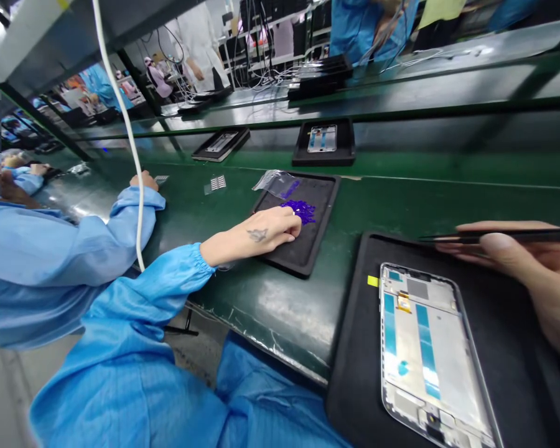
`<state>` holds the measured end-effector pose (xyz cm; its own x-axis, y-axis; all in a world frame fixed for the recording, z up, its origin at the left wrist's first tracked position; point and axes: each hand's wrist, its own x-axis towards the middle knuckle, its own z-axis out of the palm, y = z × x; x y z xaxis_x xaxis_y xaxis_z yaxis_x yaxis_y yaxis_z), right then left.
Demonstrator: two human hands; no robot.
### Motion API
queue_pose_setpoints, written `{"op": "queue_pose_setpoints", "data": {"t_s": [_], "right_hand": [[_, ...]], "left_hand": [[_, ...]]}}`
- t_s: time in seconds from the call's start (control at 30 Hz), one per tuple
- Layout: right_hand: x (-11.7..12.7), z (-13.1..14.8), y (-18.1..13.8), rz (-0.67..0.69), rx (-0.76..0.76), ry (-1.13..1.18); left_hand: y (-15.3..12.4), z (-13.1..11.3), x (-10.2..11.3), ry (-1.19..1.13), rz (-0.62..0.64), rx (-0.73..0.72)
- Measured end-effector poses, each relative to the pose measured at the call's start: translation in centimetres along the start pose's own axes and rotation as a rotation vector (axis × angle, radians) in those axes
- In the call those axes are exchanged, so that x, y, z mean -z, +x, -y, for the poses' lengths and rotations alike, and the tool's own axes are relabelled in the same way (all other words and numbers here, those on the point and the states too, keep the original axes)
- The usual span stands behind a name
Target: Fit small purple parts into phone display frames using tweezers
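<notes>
Head view: the left hand [261, 233] is reaching across the green conveyor bench [270, 305], fingertips [295, 225] pinching together at a heap of small purple parts [299, 210] lying on a black foam tray [303, 236] — whether one is already gripped cannot be told. A clear plastic bag [275, 182] is resting at that tray's far edge. The right hand [536, 274] is holding slim black tweezers [499, 236], fingers closed around them, hovering over a second black tray [354, 348] carrying a bare phone frame [429, 354] — flat, metallic, with blue film strips. Judged step: picking up one part; the next move likely calls for a fine pinch and transfer toward the frame. A co-worker's sleeve [51, 249] is lying at left.
</notes>
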<state>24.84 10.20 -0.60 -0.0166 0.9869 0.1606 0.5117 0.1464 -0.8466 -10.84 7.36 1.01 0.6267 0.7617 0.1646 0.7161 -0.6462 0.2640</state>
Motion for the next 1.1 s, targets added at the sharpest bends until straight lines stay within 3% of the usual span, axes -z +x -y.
{"op": "queue_pose_setpoints", "data": {"t_s": [0.27,0.43,0.6,0.73,0.83,0.97,1.1], "right_hand": [[0.0,0.9,-0.1,0.029,0.003,0.037],[0.0,0.7,-0.5,0.046,0.033,0.151],[-0.2,0.9,-0.9,0.002,0.065,0.344],[0.0,1.6,-1.6,-0.061,0.149,0.504],[0.2,1.9,-2.4,-0.050,0.157,0.569],[0.2,1.6,-3.2,-0.012,0.099,0.566],[0.0,1.3,-3.7,0.045,0.085,0.426]], "left_hand": [[0.6,-0.4,0.4,0.029,0.113,-0.003],[0.3,-2.0,0.6,0.015,-0.012,-0.004],[2.8,-5.5,-0.6,-0.339,-0.197,-0.008],[6.1,-8.0,-3.2,-0.800,-0.158,0.009],[7.6,-8.8,-4.8,-1.075,-0.108,0.129],[7.7,-8.7,-5.5,-1.208,-0.063,0.281],[7.4,-8.4,-5.5,-1.165,-0.058,0.295]]}}
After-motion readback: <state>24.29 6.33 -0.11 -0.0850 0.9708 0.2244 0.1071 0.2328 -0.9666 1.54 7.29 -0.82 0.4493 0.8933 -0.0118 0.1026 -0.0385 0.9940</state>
